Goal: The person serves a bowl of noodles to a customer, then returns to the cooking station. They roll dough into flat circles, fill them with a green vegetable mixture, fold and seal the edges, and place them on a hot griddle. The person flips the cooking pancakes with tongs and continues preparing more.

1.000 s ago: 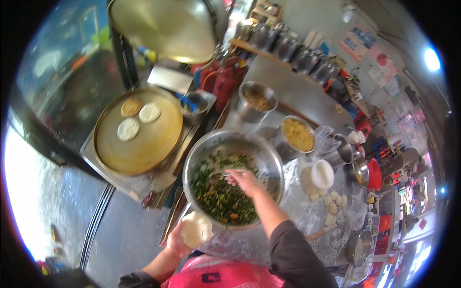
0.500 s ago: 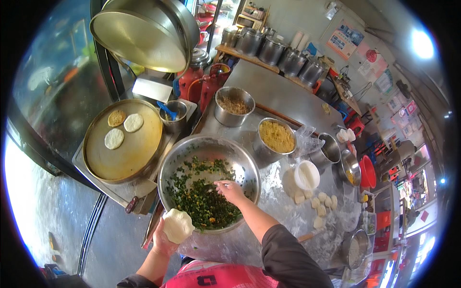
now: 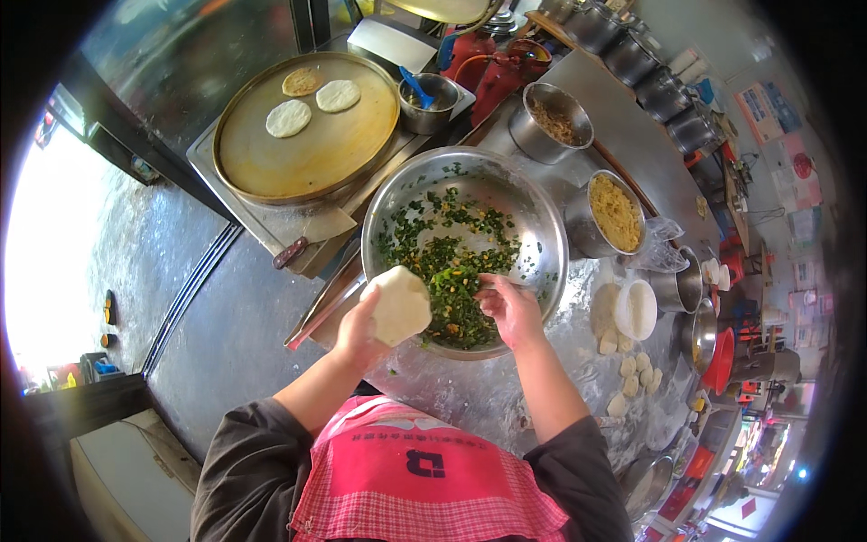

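A: What does the left hand [image 3: 358, 334] have?

B: A dough round [image 3: 399, 307], held at its left edge, thumb on the face, the fingers mostly hidden beneath.

A: How does the dough look?

B: Pale cream, flattened, smooth, with a slightly uneven outline. It is over the near left rim of the steel bowl [image 3: 542, 244].

A: And the right hand [image 3: 511, 310]?

B: Its fingers are curled close together, with a heap of filling [image 3: 453, 291] right at the tips. I can't tell whether they grip a utensil.

A: Describe that filling.

B: Chopped dark greens flecked with yellow-orange bits; more is spread over the bowl's bottom and sides.

A: Around the bowl?

B: It stands on a floury tabletop [image 3: 479, 388]. To its right are a pot of yellow food [image 3: 618, 214], a white tub [image 3: 636, 310] and small dough pieces [image 3: 629, 368]. Beyond it is a pot of brown food [image 3: 555, 122]. To its upper left, a round griddle [image 3: 316, 167] carries one browned flatbread [image 3: 302, 82] and two pale ones.
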`<state>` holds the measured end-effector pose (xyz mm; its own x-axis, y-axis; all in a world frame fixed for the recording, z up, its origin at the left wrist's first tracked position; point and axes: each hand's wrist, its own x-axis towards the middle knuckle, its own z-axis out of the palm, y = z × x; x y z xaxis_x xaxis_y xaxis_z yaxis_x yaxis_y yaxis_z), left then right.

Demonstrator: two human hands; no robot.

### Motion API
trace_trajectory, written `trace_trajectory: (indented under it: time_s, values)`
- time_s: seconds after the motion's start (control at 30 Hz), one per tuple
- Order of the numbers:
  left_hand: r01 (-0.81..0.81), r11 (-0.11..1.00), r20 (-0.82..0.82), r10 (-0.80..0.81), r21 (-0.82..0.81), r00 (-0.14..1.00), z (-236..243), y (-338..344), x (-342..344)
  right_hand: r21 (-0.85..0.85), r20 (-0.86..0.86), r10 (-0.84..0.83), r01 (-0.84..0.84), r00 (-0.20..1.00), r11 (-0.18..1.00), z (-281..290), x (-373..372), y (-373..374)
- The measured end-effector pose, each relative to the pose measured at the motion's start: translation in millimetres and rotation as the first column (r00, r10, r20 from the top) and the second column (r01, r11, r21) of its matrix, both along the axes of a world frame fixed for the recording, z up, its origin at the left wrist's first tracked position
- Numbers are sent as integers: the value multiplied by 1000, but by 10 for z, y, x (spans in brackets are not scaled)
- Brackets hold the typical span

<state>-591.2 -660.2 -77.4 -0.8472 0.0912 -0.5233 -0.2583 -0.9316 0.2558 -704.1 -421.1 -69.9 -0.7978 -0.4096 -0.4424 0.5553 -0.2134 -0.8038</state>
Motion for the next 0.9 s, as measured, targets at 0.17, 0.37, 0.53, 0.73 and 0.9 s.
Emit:
trace_trajectory:
  time_s: [0.17,0.37,0.53,0.73,0.9]
  values:
    - [-65,988,30,61,138,998,-19,482,-408,539,-811,418,245,410,806,115,514,-219]
    - [-142,979,137,122,146,983,-184,551,-538,615,-787,597,269,154,741,72,500,-183]
    - [-110,971,89,93,214,992,83,299,-480,730,-604,389,287,696,621,-266,58,247]
    - [-84,982,-45,93,166,995,24,13,-221,334,168,125,-176,978,926,-499,-114,-92]
    - [-102,993,-82,106,53,991,164,-62,-22,31,264,62,-73,963,997,-443,-163,-129]
